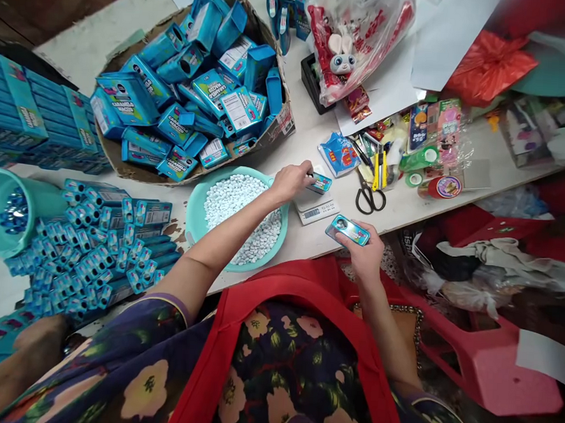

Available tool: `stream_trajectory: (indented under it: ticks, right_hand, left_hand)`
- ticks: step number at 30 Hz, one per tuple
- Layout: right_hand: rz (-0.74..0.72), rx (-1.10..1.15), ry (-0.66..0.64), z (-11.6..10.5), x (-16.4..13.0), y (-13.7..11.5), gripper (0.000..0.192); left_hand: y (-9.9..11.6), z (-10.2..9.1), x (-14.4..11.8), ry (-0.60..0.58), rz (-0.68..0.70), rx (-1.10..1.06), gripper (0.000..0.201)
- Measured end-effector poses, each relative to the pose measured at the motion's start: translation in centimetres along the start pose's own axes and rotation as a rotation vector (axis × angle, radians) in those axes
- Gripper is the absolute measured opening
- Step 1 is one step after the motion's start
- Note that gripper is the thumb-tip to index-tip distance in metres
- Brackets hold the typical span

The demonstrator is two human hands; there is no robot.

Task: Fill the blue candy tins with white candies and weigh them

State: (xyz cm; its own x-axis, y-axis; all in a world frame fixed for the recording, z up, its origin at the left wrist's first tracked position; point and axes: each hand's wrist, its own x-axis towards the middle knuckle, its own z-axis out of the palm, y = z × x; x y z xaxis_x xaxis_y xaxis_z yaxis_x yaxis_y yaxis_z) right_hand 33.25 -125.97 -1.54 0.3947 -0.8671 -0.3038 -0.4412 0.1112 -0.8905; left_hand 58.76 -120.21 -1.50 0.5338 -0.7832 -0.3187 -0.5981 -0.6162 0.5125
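Note:
My left hand (291,183) reaches across the basin, its fingers closed on the end of a small blue candy tin (321,183) over a white digital scale (317,210). Whether that tin rests on the scale I cannot tell. In my right hand (367,252), near the table's front edge, is another blue candy tin (346,228), held between thumb and fingers with its printed face up. It has a dark opening at one end. Under my left forearm stands a turquoise basin (197,216) of small white candies (235,199).
A cardboard box (288,119) of blue candy packs stands behind the basin. Many blue tins (89,244) lie at left by a turquoise bucket (33,222). Black scissors (370,199) and a yellow cutter (379,169) lie right of the scale. Another person's arm (19,364) shows lower left.

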Motion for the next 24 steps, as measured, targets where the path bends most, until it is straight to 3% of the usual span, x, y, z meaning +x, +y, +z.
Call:
stream_trajectory:
  ticks: [3,5,10,13,17,24]
  right_hand:
    - [-0.016,-0.008,0.048,-0.6,0.2,0.1,0.054]
    - [-0.019,-0.016,0.077,-1.1,0.2,0.1,0.054]
    - [-0.028,-0.002,0.143,-1.7,-0.1,0.5,0.054]
    - [-0.018,0.015,0.154,-1.8,-0.3,0.7,0.054]
    - [0.006,0.023,0.137,-1.7,-0.5,0.9,0.055]
    - [0.013,0.037,0.128,-1.4,-0.2,0.8,0.056]
  left_hand:
    - [-0.5,-0.2,0.2,0.065,0.056,-0.198,0.018]
    - [-0.8,-0.5,0.2,0.086,0.036,-0.466,0.017]
    - [-2.3,-2.5,-1.5,0.014,-0.301,-1.323,0.029]
    - [-4.0,-3.4,-3.3,0.018,-0.429,-1.585,0.031]
    - [-5.8,-3.3,-5.2,0.037,-0.533,-1.597,0.009]
    - [-4.8,-1.6,-4.7,-0.080,-0.393,-1.146,0.017]
